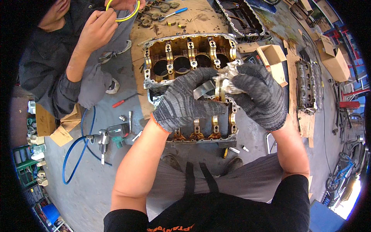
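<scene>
My left hand point(178, 101), in a grey knit glove, is closed on a thin curved metal bearing shell point(203, 90). The glove's fingers hide part of the shell. Bunched in my right hand point(264, 94), gloved the same way, is a crumpled whitish rag point(232, 79) that reaches close to the shell. Both hands are above the near side of an engine block point(190, 42), whose round bores and bearing saddles face up. Below them lies a second metal frame point(216, 138) with bearing saddles, partly covered by my left glove.
At the upper left a co-worker's hand point(98, 31) holds a yellow-rimmed ring point(129, 17). Connecting rods point(154, 15) and a blue-handled tool point(176, 14) lie on cardboard. Nearby are an open box point(270, 58), an impact wrench point(102, 141), its blue hose point(73, 166) and a red screwdriver point(121, 101).
</scene>
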### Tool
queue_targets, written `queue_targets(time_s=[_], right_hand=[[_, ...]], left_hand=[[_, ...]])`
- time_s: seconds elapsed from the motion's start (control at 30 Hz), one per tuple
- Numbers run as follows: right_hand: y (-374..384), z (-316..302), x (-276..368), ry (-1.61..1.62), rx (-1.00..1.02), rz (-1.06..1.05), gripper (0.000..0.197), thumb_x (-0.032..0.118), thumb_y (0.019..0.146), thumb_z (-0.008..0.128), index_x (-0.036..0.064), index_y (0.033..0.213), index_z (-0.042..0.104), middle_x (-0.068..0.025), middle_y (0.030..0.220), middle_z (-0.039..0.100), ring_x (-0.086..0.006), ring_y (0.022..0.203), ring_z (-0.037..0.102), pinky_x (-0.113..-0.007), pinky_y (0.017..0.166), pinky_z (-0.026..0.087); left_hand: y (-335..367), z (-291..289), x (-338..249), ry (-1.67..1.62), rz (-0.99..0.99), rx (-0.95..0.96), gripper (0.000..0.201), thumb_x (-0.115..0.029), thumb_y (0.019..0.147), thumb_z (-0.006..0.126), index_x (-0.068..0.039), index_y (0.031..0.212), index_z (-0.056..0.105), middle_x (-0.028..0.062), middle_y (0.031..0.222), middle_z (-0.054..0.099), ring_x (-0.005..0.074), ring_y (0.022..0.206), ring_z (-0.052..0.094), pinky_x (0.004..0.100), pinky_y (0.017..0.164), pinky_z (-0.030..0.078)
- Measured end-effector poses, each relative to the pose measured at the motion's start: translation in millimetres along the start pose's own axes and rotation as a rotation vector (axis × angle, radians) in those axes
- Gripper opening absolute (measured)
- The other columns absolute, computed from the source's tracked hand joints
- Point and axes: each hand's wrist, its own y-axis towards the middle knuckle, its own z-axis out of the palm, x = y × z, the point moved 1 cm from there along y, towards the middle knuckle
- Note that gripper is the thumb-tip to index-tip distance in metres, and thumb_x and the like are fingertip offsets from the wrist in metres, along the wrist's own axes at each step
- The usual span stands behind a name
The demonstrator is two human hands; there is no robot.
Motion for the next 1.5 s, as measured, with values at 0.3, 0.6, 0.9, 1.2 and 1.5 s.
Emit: queue_targets(time_s=[0.3, 0.6, 0.9, 1.2, 1.5], right_hand=[[-5.3, 19.6, 9.8, -0.068, 0.084, -0.010, 0.043, 0.002, 0.076, 0.071, 0.0132, 0.117, 0.070, -0.0222, 0.116, 0.061, -0.0381, 0.102, 0.062, -0.044, 0.088, 0.052], [-14.6, 20.0, 9.7, -0.003, 0.285, 0.011, 0.046, 0.007, 0.079, 0.068, 0.0106, 0.125, 0.064, -0.0215, 0.116, 0.060, -0.0402, 0.109, 0.058, -0.046, 0.097, 0.047], [-33.8, 10.8, -17.7, 1.057, 0.272, 0.493, 0.041, 0.012, 0.092, 0.061, 0.0018, 0.131, 0.055, -0.0144, 0.126, 0.063, -0.0266, 0.118, 0.060, -0.038, 0.105, 0.044], [-19.4, 14.2, 0.4, -0.025, -0.155, 0.055, 0.025, 0.011, 0.078, 0.074, 0.0177, 0.101, 0.073, -0.0143, 0.099, 0.065, -0.0279, 0.088, 0.065, -0.038, 0.074, 0.053], [-16.1, 12.7, 5.5, 0.054, 0.048, -0.067, 0.036, 0.010, 0.083, 0.068, 0.0185, 0.118, 0.068, -0.0118, 0.099, 0.065, -0.0324, 0.086, 0.065, -0.041, 0.072, 0.053]], left_hand=[[-6.5, 8.0, -1.7, 0.320, 0.085, -0.058, 0.071, -0.039, 0.070, 0.086, 0.001, 0.123, 0.061, 0.0180, 0.112, 0.067, 0.0318, 0.100, 0.067, 0.0385, 0.090, 0.053], [-9.6, 18.2, 1.8, -0.124, -0.053, -0.092, 0.072, -0.034, 0.064, 0.088, -0.001, 0.122, 0.061, 0.0169, 0.114, 0.066, 0.0329, 0.105, 0.065, 0.0403, 0.094, 0.052], [-6.7, 6.9, -6.6, 0.208, 0.120, -0.096, 0.069, -0.029, 0.064, 0.088, -0.003, 0.122, 0.061, 0.0177, 0.115, 0.064, 0.0332, 0.106, 0.063, 0.0390, 0.096, 0.051], [-7.3, 14.0, -7.7, 0.185, 0.028, 0.025, 0.069, -0.041, 0.070, 0.085, -0.004, 0.123, 0.062, 0.0165, 0.120, 0.064, 0.0324, 0.109, 0.063, 0.0407, 0.096, 0.050], [-9.4, 16.8, -11.2, 0.088, 0.044, -0.038, 0.065, -0.038, 0.071, 0.085, -0.004, 0.121, 0.063, 0.0169, 0.114, 0.066, 0.0345, 0.100, 0.066, 0.0399, 0.091, 0.052]])
